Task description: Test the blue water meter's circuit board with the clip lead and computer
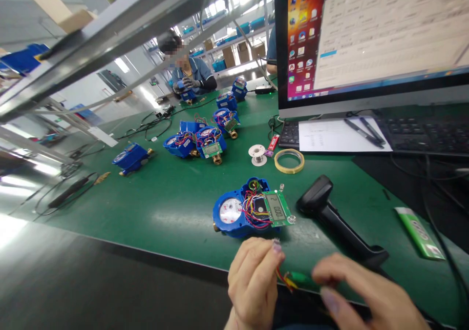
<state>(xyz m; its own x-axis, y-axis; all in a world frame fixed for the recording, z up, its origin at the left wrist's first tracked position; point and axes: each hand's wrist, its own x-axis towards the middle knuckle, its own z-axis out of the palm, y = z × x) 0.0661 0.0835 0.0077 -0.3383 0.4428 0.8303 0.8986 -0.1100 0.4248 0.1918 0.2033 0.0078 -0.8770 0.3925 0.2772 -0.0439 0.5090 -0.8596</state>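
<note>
The left hand [256, 281] pinched a small connector [276, 242], tip pointing away from the table's [164, 193] near edge, its wires [284, 278] trailing back; the right hand [366, 291] blurred beside a green clip [301, 278], its grip impossible to tell. Beyond, near that edge, lay the open blue meter [238, 215], long axis roughly along it, dial leftward, display board [277, 209] rightward

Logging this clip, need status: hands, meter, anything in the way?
Left hand pinching small connector; right hand blurred beside green piece, grip unclear. Open blue meter on green table, untouched. Black scanner close, between meter and right hand.
</note>
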